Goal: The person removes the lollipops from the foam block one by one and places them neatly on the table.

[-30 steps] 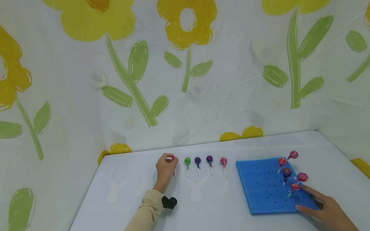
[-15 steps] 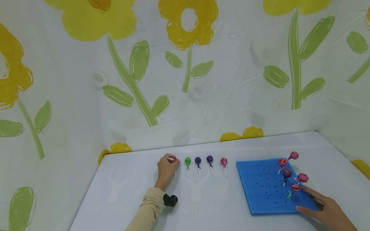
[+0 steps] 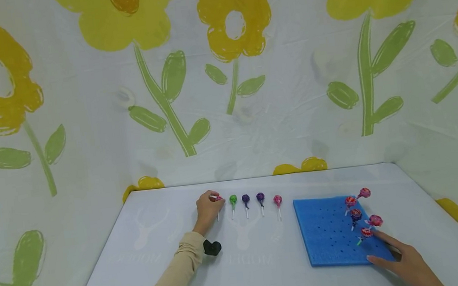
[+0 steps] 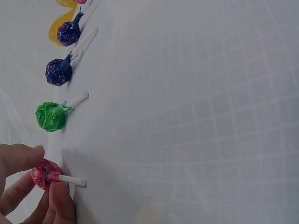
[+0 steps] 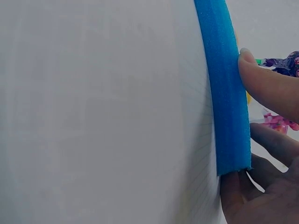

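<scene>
A person's left hand reaches to the far left end of a row of wrapped lollipops lying on the white worktop, its grip closed on the pink-wrapped lollipop with a white stick: the left wrist view shows fingertips pinching the wrapped head where the stick joins it, the stick pointing away from the hand. Just beside it in the row lie a green-wrapped lollipop, then two purple-wrapped lollipops, and last a second pink-wrapped lollipop, each set apart from the next with its white stick pointing toward the person.

To the right of the row, a flat blue foam board dotted with small holes lies on the worktop. Five wrapped lollipops, pink and purple, stand planted in it near its right edge, some leaning. The right hand rests at the board's near right corner; the right wrist view shows its fingers laid straight along the top of the foam and the thumb under the corner edge, a loose, spread grip steadying the board rather than a clenched one.

A beige sleeve covers the left forearm, with a small black device at the wrist. Sheeting printed with large yellow flowers and green stems walls in the worktop on three sides.
</scene>
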